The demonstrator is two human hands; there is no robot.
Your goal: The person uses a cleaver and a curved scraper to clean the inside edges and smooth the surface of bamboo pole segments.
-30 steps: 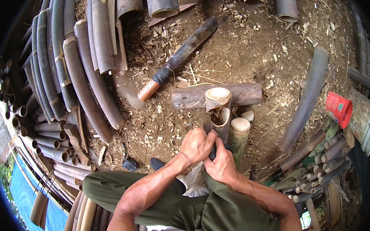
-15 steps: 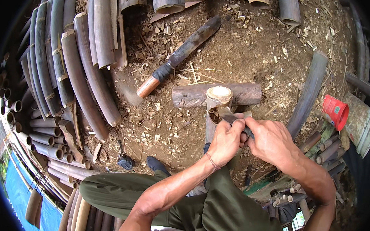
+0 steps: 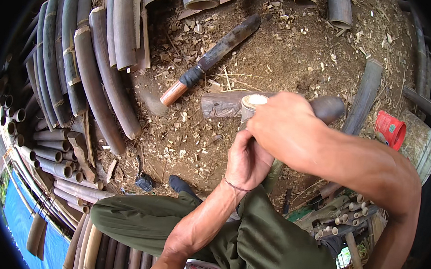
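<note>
My right hand [image 3: 287, 124] is closed round a knife whose dark rounded handle end [image 3: 329, 109] sticks out to the right; its blade is hidden. The hand is close against the pale cut top of an upright bamboo tube [image 3: 249, 107]. Just below, my left hand [image 3: 248, 161] has its palm partly showing and its thumb raised, with the fingers curled out of sight under my right hand. What it holds there is hidden. Behind the tube lies a short dark bamboo log [image 3: 219, 105] on the ground.
A machete [image 3: 213, 58] with a wooden handle lies on chip-strewn soil. Long bamboo poles [image 3: 100, 80] are stacked at left, with cut tubes [image 3: 58, 162] below them. A curved bamboo piece [image 3: 363, 94], a red cup [image 3: 390, 129] and a pale bucket [image 3: 419, 144] are at right.
My right hand has moved up and left over the tube top and turned, so the dark handle now points right. My left hand has shifted slightly down and left, its palm turned more into view.
</note>
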